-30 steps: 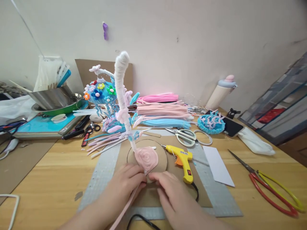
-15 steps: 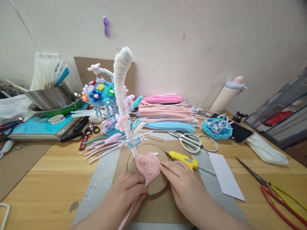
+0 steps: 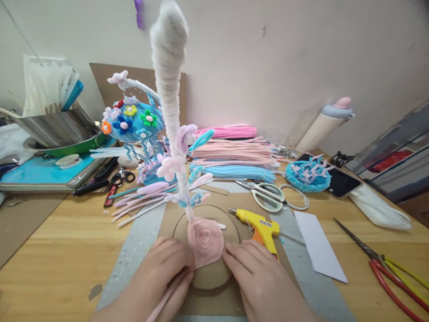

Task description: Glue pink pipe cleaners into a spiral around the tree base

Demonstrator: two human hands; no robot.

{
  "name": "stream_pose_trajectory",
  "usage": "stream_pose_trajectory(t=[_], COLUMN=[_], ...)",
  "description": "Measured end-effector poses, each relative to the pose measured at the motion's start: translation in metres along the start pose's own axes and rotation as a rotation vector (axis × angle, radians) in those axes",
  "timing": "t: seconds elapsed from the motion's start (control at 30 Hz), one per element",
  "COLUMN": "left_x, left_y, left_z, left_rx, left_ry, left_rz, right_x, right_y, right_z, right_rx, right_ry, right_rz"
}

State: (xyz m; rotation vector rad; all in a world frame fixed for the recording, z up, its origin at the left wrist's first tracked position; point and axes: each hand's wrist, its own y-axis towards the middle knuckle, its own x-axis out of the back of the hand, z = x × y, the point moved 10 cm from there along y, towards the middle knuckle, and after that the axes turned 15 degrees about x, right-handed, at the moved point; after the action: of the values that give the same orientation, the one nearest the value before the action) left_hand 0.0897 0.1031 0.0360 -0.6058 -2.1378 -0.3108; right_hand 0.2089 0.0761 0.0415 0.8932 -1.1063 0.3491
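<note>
A flat spiral of pink pipe cleaner (image 3: 205,241) lies on a round cardboard disc (image 3: 211,281). My left hand (image 3: 167,266) is closed at the coil's lower left, pinching the loose pink strand, which trails down past my wrist. My right hand (image 3: 256,270) lies with fingers stretched out, its fingertips touching the coil's right edge; the thumb is mostly hidden. Behind the coil rises a white fuzzy wrapped stem (image 3: 168,80), with pink, lilac and blue flowers and leaves along its lower part. A short white piece (image 3: 220,226) sticks out at the coil's upper right.
A yellow glue gun (image 3: 258,223) lies just beyond my right hand, with white-handled scissors (image 3: 268,197) behind it. Red-and-yellow-handled shears (image 3: 378,259) and a white card (image 3: 320,246) lie to the right. Pipe cleaner bundles (image 3: 231,156) and a blue flowered piece (image 3: 136,123) stand at the back.
The coil's lower edge looks rounder, with the strand now laid along it. My left hand has shifted left, my right hand slightly down. The view has tilted down and come closer.
</note>
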Motion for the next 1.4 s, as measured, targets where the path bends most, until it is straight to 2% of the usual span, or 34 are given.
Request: stream_pose_trajectory(t=[0.17,0.57,0.97,1.23,1.4], left_x=[0.006,0.005,-0.002,0.0,0.0], left_y=[0.003,0.004,0.006,0.005,0.005], left_z=[0.014,0.005,0.006,0.007,0.008], left_rx=[0.097,0.046,0.02,-0.031,-0.062], left_ry=[-0.043,-0.025,0.071,0.084,0.09], left_rz=[0.008,0.043,0.091,0.032,-0.004], right_x=[0.004,-0.011,-0.009,-0.021,-0.022], right_y=[0.002,-0.004,-0.003,-0.006,-0.005], right_z=[0.004,0.003,0.005,-0.001,-0.002], right_rx=[0.008,-0.006,0.013,-0.081,-0.095], right_ry=[0.042,0.06,0.027,0.138,0.13], right_rz=[-0.015,0.037,0.036,0.164,0.185])
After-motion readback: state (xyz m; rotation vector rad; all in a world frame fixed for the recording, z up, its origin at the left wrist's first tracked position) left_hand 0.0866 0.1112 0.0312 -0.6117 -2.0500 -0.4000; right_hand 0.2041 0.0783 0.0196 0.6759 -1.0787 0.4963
